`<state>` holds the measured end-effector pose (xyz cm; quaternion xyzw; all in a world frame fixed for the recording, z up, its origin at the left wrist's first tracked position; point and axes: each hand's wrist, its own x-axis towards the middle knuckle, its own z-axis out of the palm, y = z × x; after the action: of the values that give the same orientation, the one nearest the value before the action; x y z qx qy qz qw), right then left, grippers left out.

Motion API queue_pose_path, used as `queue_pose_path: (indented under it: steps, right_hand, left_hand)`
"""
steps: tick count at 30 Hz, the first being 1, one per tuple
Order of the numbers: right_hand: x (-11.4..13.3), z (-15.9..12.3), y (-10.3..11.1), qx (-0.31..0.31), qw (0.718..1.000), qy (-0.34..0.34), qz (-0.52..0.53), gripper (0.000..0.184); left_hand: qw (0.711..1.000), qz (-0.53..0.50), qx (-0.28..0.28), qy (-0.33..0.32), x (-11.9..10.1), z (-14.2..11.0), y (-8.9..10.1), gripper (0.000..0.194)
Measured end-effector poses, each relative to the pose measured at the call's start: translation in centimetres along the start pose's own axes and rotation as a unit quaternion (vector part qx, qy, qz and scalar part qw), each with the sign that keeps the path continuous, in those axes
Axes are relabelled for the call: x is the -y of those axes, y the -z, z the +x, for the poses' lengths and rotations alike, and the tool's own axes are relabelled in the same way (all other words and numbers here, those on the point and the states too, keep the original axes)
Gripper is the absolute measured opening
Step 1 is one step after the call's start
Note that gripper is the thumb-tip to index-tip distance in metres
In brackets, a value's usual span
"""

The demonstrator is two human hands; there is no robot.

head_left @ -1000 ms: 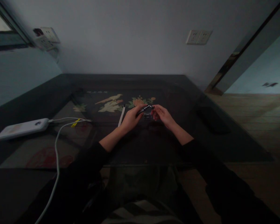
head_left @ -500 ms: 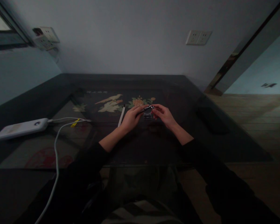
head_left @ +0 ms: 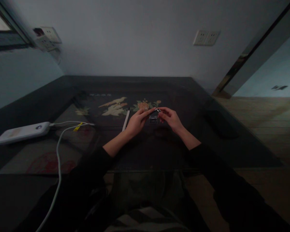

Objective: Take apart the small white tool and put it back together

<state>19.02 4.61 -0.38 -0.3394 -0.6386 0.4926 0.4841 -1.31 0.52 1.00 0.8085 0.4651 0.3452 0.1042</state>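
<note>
Over the dark tabletop, my left hand is closed, its fingers reaching right along a small slender object with a shiny silver end. My right hand pinches at that silver end with thumb and fingertips. Most of the object is hidden by my fingers, and its kind is unclear. Just below, between the hands, lies a small shiny rectangular metal piece. Beside my left hand a thin white stick with a dark tip lies on the table.
A white power bank sits at the left, its white cable running off toward me, with a yellow tag. A dark flat object lies at the right. Wall sockets are beyond the table.
My left fingers have shifted over the slender object, so less of its dark part shows. Both hands stay in nearly the same place.
</note>
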Motion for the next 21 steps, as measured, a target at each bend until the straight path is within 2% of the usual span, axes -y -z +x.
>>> queue_pose_path:
  steps: [14, 21]
  right_hand:
    - [0.12, -0.06, -0.15, -0.012, 1.000, -0.001, 0.007, 0.044]
    - [-0.05, 0.07, 0.00, -0.015, 1.000, 0.004, -0.009, 0.048]
  left_hand:
    - [0.999, 0.024, 0.015, 0.016, -0.33, 0.04, 0.15, 0.048]
    - [1.000, -0.016, -0.026, 0.001, 0.48, 0.21, -0.24, 0.045]
